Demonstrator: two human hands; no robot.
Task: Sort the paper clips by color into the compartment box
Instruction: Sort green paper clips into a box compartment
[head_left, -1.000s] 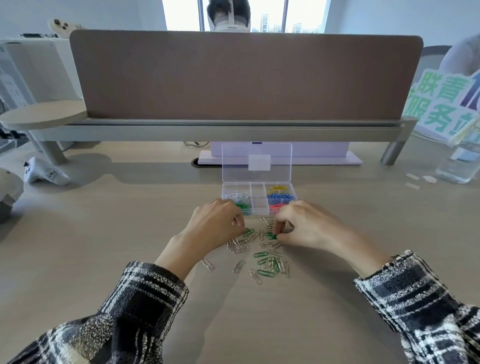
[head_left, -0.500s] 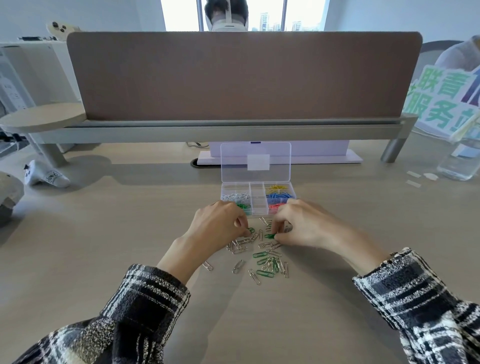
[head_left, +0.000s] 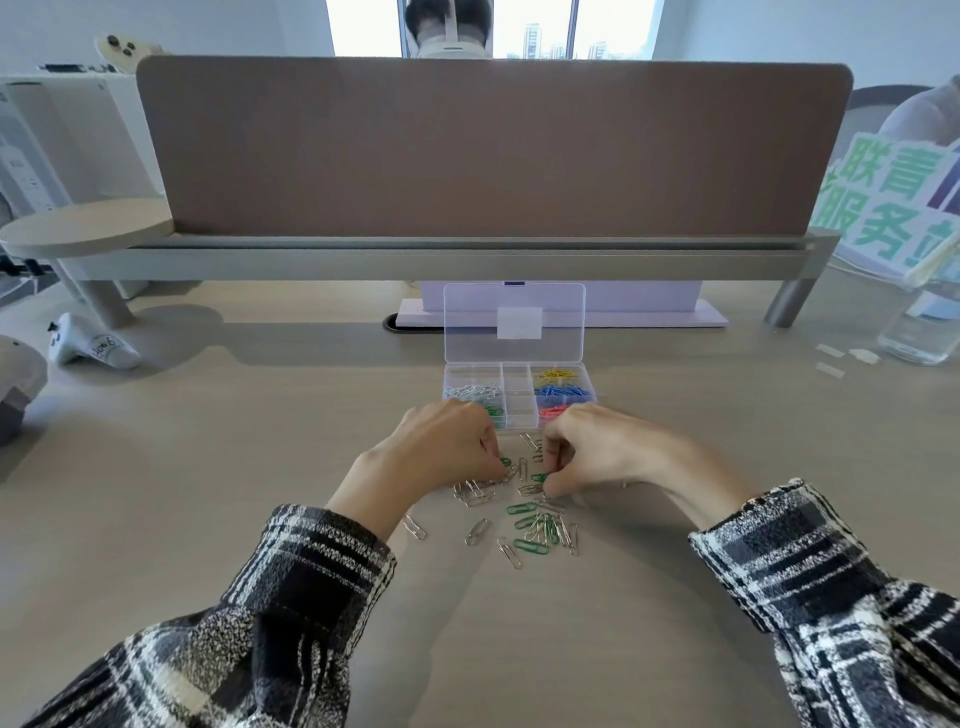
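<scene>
A clear compartment box (head_left: 516, 415) stands open on the desk, lid upright. It holds silver, green, yellow, blue and red clips in separate cells. A loose pile of green and silver paper clips (head_left: 535, 525) lies just in front of it. My left hand (head_left: 441, 452) rests on the pile's left edge, fingertips curled onto clips beside a green one. My right hand (head_left: 597, 452) pinches a green paper clip (head_left: 540, 477) at the pile's top. What the left fingers hold is hidden.
A brown divider panel (head_left: 493, 150) on a grey rail runs across the back. A white controller (head_left: 93, 348) lies far left, a water bottle (head_left: 919, 332) and paper scraps far right. A white stand (head_left: 571, 314) sits behind the box.
Both hands stay at the pile. The left fingertips have crept slightly right toward the green clip; the right hand keeps its pinch on the green clip.
</scene>
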